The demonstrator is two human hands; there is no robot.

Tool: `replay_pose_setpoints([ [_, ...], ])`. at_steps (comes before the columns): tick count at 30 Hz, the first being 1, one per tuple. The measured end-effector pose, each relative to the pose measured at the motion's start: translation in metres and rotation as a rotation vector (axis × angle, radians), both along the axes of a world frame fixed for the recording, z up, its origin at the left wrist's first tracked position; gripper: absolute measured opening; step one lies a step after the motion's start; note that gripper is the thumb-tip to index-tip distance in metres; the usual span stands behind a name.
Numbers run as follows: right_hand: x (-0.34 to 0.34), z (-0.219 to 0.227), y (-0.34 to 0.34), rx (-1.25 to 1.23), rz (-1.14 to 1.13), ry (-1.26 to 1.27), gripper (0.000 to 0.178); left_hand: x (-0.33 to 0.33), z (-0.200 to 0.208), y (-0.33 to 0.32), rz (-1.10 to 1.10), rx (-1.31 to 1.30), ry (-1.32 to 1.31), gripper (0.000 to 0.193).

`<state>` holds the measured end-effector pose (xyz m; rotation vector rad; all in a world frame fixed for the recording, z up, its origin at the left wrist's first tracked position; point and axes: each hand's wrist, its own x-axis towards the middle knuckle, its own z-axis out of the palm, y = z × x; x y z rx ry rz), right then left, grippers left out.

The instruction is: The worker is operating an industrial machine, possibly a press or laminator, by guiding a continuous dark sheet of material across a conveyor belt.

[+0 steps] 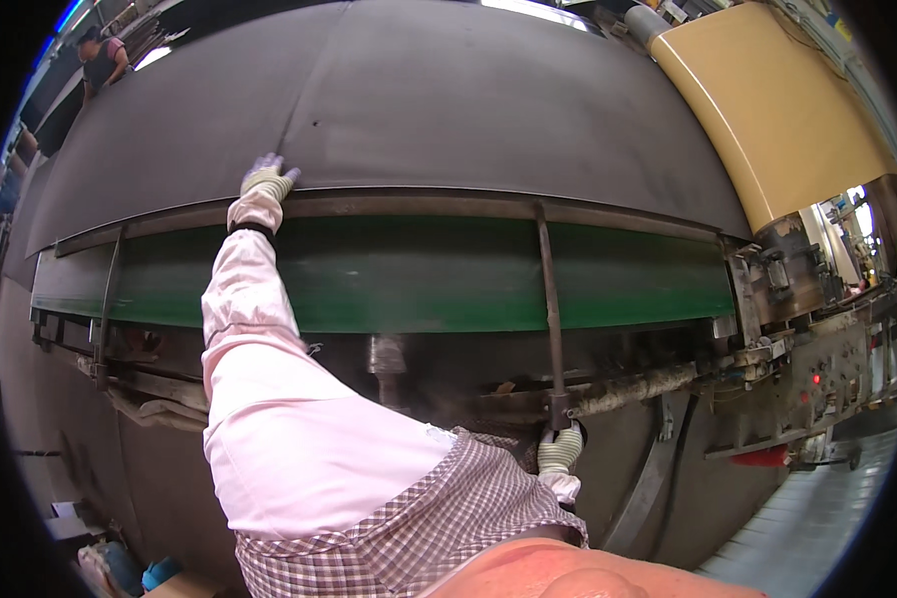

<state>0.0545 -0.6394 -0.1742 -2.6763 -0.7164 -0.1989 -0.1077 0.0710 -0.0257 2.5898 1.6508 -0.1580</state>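
A wide dark grey sheet [488, 110] slopes away over the machine, marked by a long crease or seam and a small dark spot. My left hand [268, 177], in a striped work glove, lies on its near edge beside the seam, fingers stretched out. Below that edge runs a green belt or roller surface [419, 274]. A thin metal bar [549, 309] crosses it downward. At the bar's lower end is my right hand [560, 450], also gloved, with curled fingers; what they grip is mostly hidden.
At the right a large tan roll or sheet [767, 110] curves over the machine. Under it sits a control panel [817, 384] with a red light. Another person [102, 62] stands at the far left. A worn roller [638, 389] lies beneath the belt.
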Motion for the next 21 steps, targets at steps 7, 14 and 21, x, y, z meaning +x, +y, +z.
replay_pose_setpoints([
  [7,-0.002,0.007,0.006,0.051,-0.012,0.003,0.031,0.064,0.004,-0.070,-0.213,-0.017,-0.097,0.077],
  [14,-0.002,0.015,0.012,0.143,0.040,-0.070,0.025,0.149,0.029,-0.140,-0.296,-0.049,-0.034,0.087],
  [21,-0.004,0.032,0.016,0.226,0.054,-0.038,0.019,0.235,0.044,-0.203,-0.421,-0.067,0.002,0.093],
])
